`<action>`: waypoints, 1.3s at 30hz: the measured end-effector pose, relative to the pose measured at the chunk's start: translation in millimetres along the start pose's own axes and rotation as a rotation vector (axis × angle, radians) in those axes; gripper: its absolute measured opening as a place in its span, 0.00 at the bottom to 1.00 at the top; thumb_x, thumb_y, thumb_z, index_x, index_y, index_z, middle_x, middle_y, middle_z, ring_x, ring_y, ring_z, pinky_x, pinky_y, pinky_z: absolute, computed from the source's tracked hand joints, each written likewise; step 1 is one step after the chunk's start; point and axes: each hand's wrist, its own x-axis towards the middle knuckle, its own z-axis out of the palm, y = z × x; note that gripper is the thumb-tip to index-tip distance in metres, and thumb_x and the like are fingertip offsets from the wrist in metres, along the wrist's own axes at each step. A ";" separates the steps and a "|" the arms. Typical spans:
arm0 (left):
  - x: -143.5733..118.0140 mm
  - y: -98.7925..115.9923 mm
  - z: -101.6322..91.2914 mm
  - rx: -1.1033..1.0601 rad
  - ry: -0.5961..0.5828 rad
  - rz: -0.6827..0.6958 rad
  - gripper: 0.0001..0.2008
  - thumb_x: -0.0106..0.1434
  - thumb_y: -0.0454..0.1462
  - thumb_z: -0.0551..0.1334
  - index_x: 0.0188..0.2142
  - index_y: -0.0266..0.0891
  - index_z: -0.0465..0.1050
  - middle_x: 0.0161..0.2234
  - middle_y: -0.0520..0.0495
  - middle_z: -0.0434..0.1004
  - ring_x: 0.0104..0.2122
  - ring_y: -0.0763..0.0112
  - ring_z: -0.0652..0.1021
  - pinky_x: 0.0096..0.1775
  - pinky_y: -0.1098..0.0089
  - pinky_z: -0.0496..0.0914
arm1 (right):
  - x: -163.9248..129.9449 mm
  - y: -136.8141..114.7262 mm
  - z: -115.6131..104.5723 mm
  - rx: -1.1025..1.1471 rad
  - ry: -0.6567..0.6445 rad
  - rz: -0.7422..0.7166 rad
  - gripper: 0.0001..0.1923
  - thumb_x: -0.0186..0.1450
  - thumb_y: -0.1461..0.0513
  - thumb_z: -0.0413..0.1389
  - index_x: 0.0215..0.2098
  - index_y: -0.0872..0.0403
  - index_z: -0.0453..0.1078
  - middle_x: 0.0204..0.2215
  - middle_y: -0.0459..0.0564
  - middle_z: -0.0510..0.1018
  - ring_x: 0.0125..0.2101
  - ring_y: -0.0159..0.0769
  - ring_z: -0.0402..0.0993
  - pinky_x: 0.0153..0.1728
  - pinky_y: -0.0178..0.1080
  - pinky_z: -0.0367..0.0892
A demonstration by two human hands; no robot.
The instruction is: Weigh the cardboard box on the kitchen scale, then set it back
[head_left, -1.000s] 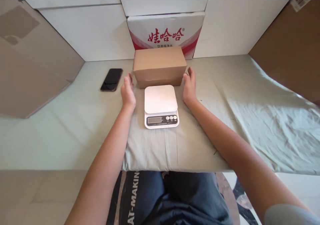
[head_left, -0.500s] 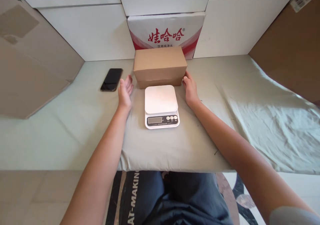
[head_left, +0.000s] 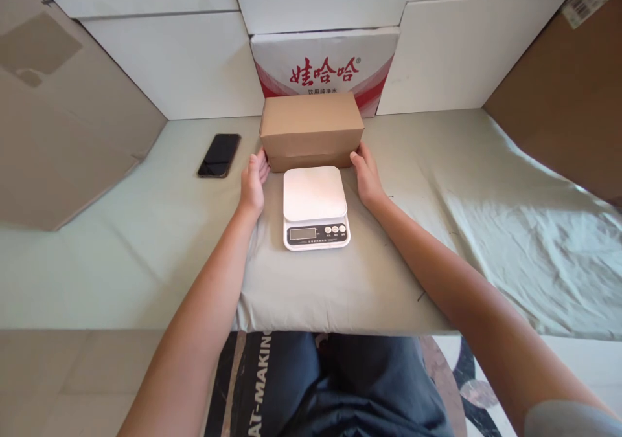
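A closed brown cardboard box sits just behind a white digital kitchen scale. My left hand is pressed to the lower left end of the box, its fingertips partly hidden along that side. At the opposite end my right hand grips the lower right corner, with the thumb on the front and the other fingers around the side. The box is held between both hands. Nothing lies on the scale's platform, and its display looks blank.
A black phone lies left of the box on the pale green cloth. Behind stands a red-and-white printed carton among white panels. Large cardboard sheets wall the left and right sides.
My left hand has moved right, from beside the box to contact with its left end. My right hand has closed in slightly at the right corner. The box has hardly shifted.
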 end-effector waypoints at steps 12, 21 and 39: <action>-58.4 61.9 7.3 0.003 0.012 0.181 0.47 0.62 0.72 0.56 0.65 0.44 0.78 0.73 0.37 0.69 0.75 0.46 0.66 0.74 0.49 0.59 | -22.6 -44.3 -4.2 -0.057 0.050 -0.213 0.31 0.68 0.37 0.55 0.62 0.40 0.62 0.66 0.51 0.72 0.73 0.54 0.63 0.76 0.64 0.59; -142.2 55.5 -8.0 0.107 0.032 0.162 0.40 0.68 0.68 0.54 0.66 0.47 0.77 0.69 0.37 0.75 0.71 0.44 0.71 0.72 0.46 0.64 | -115.2 -60.7 -10.2 -0.079 0.007 -0.209 0.28 0.71 0.44 0.53 0.67 0.37 0.63 0.69 0.50 0.72 0.71 0.53 0.66 0.73 0.61 0.65; -144.9 46.3 -13.3 0.157 0.143 0.184 0.41 0.68 0.68 0.55 0.63 0.43 0.80 0.64 0.34 0.80 0.66 0.44 0.78 0.67 0.48 0.71 | -116.5 -47.8 -7.9 -0.028 0.020 -0.190 0.29 0.70 0.43 0.56 0.66 0.39 0.64 0.70 0.50 0.71 0.71 0.52 0.66 0.74 0.61 0.64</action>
